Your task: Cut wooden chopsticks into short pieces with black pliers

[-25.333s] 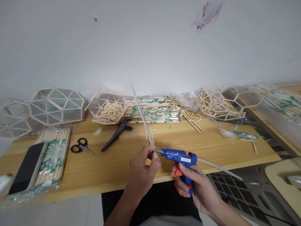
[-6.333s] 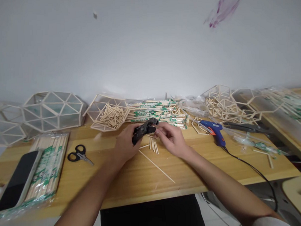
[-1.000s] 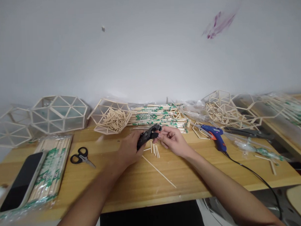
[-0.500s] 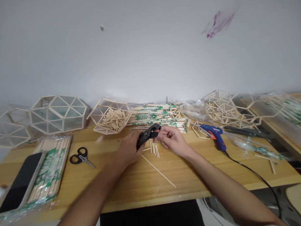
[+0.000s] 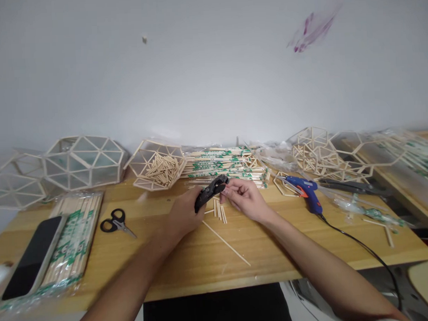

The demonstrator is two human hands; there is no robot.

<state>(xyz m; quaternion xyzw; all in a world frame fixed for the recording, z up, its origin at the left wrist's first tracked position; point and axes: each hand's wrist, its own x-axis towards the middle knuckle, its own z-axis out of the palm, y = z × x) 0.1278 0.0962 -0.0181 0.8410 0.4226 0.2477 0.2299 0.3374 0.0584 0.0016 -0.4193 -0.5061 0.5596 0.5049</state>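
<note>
My left hand (image 5: 185,211) is wrapped round the handles of black cutting pliers (image 5: 211,190), whose jaws point up and to the right. My right hand (image 5: 244,198) is pinched at the jaws; whatever it pinches there is too small to make out. Both hands hover over the wooden table (image 5: 189,255), just above several short cut sticks (image 5: 219,210). One long thin stick (image 5: 226,243) lies diagonally on the table in front of my hands.
Packs of wrapped chopsticks (image 5: 223,162) lie behind my hands, another pack (image 5: 73,235) and a black phone (image 5: 31,258) at the left. Black scissors (image 5: 115,221) lie left of centre. A blue glue gun (image 5: 306,194) with its cord rests at the right. Stick-built frames (image 5: 82,160) line the wall.
In the last second my hands have barely shifted. Earlier I held the glue gun and a long stick; the gun now lies on the table at the right.
</note>
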